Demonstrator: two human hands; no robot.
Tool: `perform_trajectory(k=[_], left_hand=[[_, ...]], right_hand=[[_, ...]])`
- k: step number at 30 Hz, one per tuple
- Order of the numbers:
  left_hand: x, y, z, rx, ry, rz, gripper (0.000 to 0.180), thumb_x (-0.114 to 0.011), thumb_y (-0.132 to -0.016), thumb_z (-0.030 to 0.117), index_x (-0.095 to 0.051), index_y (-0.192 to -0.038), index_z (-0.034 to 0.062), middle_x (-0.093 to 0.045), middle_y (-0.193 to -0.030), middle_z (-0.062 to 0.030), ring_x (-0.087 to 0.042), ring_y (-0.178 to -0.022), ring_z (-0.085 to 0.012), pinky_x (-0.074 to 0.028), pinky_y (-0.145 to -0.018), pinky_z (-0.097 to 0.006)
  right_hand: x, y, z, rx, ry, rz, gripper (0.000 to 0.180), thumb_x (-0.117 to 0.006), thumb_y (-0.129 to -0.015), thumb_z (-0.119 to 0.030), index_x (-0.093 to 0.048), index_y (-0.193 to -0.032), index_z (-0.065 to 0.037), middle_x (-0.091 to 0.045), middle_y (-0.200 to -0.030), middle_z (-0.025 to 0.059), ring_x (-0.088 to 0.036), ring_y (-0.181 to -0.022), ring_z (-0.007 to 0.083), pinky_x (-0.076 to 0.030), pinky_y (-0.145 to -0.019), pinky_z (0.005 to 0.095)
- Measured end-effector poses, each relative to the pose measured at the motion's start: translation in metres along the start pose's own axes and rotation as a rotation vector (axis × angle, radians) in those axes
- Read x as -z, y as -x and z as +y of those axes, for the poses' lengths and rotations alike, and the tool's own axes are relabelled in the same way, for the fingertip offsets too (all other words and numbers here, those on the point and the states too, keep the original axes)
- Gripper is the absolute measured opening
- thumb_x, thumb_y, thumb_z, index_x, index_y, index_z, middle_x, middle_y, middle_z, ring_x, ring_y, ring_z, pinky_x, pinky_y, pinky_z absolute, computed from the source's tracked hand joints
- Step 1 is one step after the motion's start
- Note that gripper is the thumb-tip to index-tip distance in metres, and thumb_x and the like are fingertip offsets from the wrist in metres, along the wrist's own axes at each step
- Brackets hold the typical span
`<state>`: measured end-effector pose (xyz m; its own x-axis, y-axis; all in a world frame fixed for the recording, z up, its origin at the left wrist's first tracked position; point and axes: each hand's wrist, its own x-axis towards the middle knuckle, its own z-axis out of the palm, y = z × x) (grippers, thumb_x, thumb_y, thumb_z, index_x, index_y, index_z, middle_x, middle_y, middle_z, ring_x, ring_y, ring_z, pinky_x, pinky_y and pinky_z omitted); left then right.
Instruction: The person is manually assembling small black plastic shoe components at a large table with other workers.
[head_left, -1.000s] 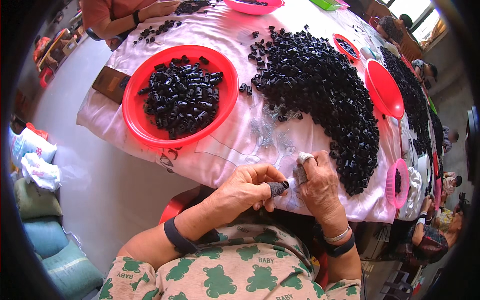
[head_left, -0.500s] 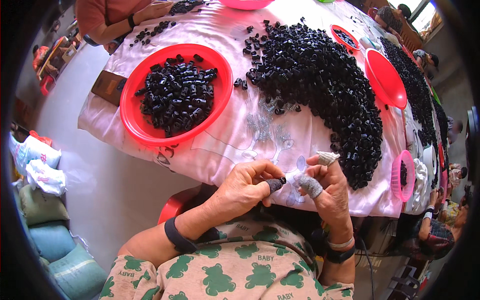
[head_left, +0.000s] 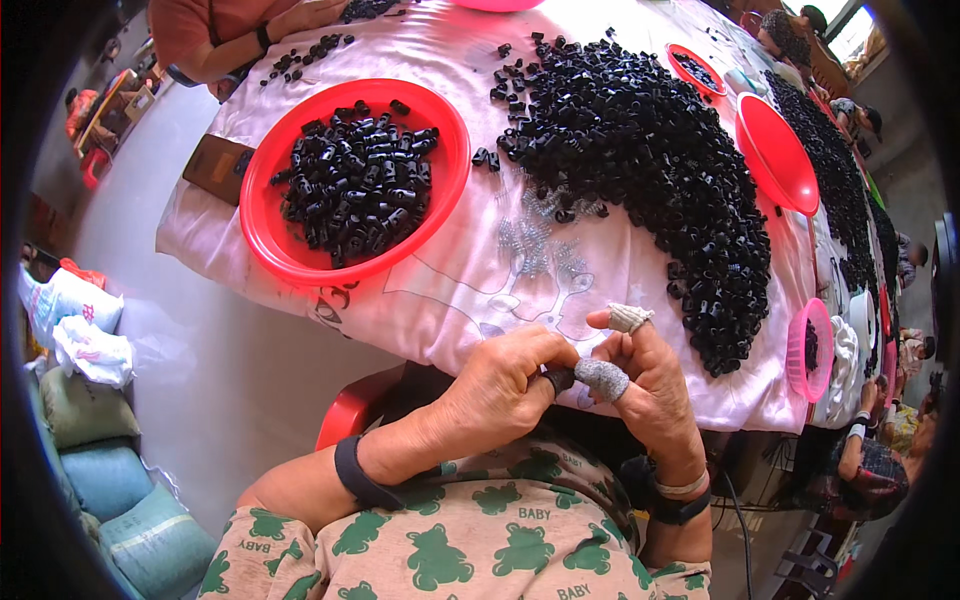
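My left hand (head_left: 505,378) is closed in a pinch at the table's near edge, around a small black plastic piece that the fingers now mostly hide. Beside it is my right hand (head_left: 652,385), its thumb and forefinger apart and both wearing cloth finger covers. The grey thumb cover (head_left: 602,379) meets or nearly meets my left fingertips. Beyond my hands lies a scatter of tiny metal springs (head_left: 535,247) on the pale cloth. A large heap of black plastic pieces (head_left: 640,150) spreads to the far right. To the left, a red basin (head_left: 262,235) holds many similar pieces.
A brown phone-like slab (head_left: 215,170) lies left of the basin. Another red basin (head_left: 778,160) and a pink basket (head_left: 798,365) stand to the right. Across the table rests a co-worker's arm (head_left: 235,55). Stuffed sacks (head_left: 150,540) sit on the floor at left.
My right thumb has moved left and down, up to my left fingertips. My left hand has turned inward, and the black piece that showed at its fingertips is now mostly hidden.
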<state>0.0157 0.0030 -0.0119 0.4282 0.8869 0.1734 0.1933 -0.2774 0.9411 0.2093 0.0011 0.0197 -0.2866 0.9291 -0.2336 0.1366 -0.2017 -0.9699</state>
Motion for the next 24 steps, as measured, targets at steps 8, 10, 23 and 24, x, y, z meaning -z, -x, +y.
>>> perform_trajectory(k=[8, 10, 23, 24], left_hand=[[0.009, -0.002, 0.006, 0.496, 0.720, -0.100, 0.019, -0.056, -0.092, 0.007, -0.062, -0.109, 0.0011, -0.064, -0.085, -0.0005, -0.057, -0.064, -0.0038, -0.044, -0.053, -0.017], [0.010, -0.001, 0.005, 0.503, 0.769, -0.097, 0.019, -0.059, -0.093, 0.010, -0.062, -0.109, 0.0011, -0.066, -0.088, -0.0022, -0.058, -0.064, -0.0041, -0.044, -0.053, -0.017], [0.011, -0.002, 0.005, 0.526, 0.888, -0.016, 0.019, -0.065, -0.092, 0.014, -0.063, -0.106, 0.0017, -0.068, -0.091, -0.0066, -0.059, -0.062, -0.0059, -0.044, -0.052, -0.017], [0.012, -0.003, 0.003, 0.512, 0.909, 0.009, 0.019, -0.064, -0.092, 0.014, -0.062, -0.107, 0.0015, -0.068, -0.092, -0.0081, -0.059, -0.062, -0.0068, -0.045, -0.053, -0.018]], right_hand=[[-0.007, 0.001, 0.020, 0.312, 0.179, 0.148, 0.021, -0.069, -0.088, -0.006, -0.061, -0.106, 0.000, -0.060, -0.083, -0.0015, -0.056, -0.074, 0.0042, -0.046, -0.065, 0.0185], [-0.010, 0.005, 0.014, 0.243, 0.021, 0.190, 0.015, -0.066, -0.090, -0.006, -0.062, -0.103, -0.001, -0.062, -0.088, -0.0007, -0.057, -0.076, 0.0050, -0.048, -0.067, 0.0191], [-0.012, 0.005, 0.022, 0.446, 0.262, 0.259, 0.027, -0.064, -0.081, 0.011, -0.063, -0.106, 0.002, -0.061, -0.096, 0.0099, -0.067, -0.089, 0.0188, -0.053, -0.078, 0.0274], [-0.009, 0.003, 0.023, 0.444, 0.262, 0.260, 0.027, -0.064, -0.081, 0.011, -0.063, -0.106, 0.002, -0.061, -0.096, 0.0099, -0.067, -0.089, 0.0188, -0.053, -0.078, 0.0274]])
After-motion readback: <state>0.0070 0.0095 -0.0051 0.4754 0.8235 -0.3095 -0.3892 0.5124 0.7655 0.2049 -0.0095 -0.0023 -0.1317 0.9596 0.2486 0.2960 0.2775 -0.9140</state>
